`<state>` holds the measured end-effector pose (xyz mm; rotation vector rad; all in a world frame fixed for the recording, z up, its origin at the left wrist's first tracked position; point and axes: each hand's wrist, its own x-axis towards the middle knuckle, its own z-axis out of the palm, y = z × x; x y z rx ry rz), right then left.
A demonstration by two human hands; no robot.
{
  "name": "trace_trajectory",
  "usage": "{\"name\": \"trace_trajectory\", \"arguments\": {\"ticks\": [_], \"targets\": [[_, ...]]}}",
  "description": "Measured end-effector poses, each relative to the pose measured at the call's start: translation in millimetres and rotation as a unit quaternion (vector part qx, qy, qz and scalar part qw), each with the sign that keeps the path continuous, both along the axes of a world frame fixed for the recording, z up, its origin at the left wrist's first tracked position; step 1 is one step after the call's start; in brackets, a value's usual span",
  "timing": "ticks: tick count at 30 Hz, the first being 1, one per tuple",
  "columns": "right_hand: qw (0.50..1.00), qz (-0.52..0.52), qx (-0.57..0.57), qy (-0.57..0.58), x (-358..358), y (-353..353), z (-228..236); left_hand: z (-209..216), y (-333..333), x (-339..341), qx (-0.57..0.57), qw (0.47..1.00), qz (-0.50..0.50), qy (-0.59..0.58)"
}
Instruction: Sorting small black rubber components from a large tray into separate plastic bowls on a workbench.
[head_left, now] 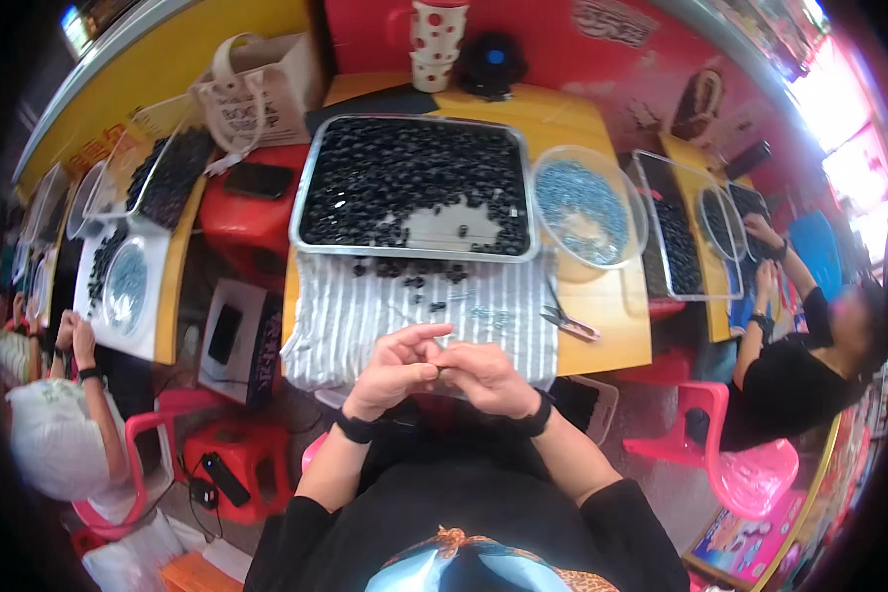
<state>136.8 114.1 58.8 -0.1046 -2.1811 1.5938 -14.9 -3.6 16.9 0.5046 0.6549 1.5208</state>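
My left hand (pixel 393 375) and my right hand (pixel 491 379) meet over the near edge of a grey-and-white striped cloth (pixel 335 316). Thumbs and fingertips of both are pinched together around something small and dark, too hidden to name. Beyond them, a metal-rimmed tray (pixel 301 197) holds a mass of small black pieces (pixel 405 163), with a bare patch at its near right. Several loose black pieces (pixel 416 281) and thin pale-blue pieces (pixel 490 318) lie on the cloth. Right of my hands rests a pair of small scissors or snips (pixel 572 324) with pinkish handles.
A round clear tub (pixel 644 222) of thin blue pieces stands right of the tray. Behind are a dotted cup (pixel 436 44) and a dark round device (pixel 493 64). A canvas bag (pixel 257 94) stands back left, red stools (pixel 237 469) lower left. People work at tables on both sides.
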Motion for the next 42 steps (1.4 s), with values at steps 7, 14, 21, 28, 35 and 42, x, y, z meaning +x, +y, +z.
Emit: {"name": "trace_trajectory", "arguments": {"ticks": [7, 14, 21, 28, 35, 42], "targets": [[0.996, -0.052, 0.030, -0.060, 30.4, 15.8, 13.0, 4.3, 9.7, 10.0, -0.022, 0.995, 0.011, 0.097], [0.833, -0.491, 0.250, -0.046, 124.2, 146.7, 72.6, 5.1, 7.1, 6.9, 0.000, 0.992, 0.006, 0.123], [0.909, -0.349, 0.209, -0.093, 74.4, 108.0, 43.7, -8.2, 3.9, 7.6, 0.047, 0.995, 0.077, 0.051], [0.917, -0.190, 0.318, -0.149, -22.1, 20.5, 16.7, -6.2, 6.3, 5.2, 0.026, 0.986, 0.157, -0.045], [0.901, -0.169, 0.354, -0.186, -76.5, 32.3, 3.9, -10.9, 7.7, 4.3, 0.034, 0.985, 0.157, -0.070], [0.901, -0.167, 0.323, -0.235, -70.7, 40.6, -2.6, -12.3, 8.6, 3.7, 0.046, 0.985, 0.145, -0.078]]}}
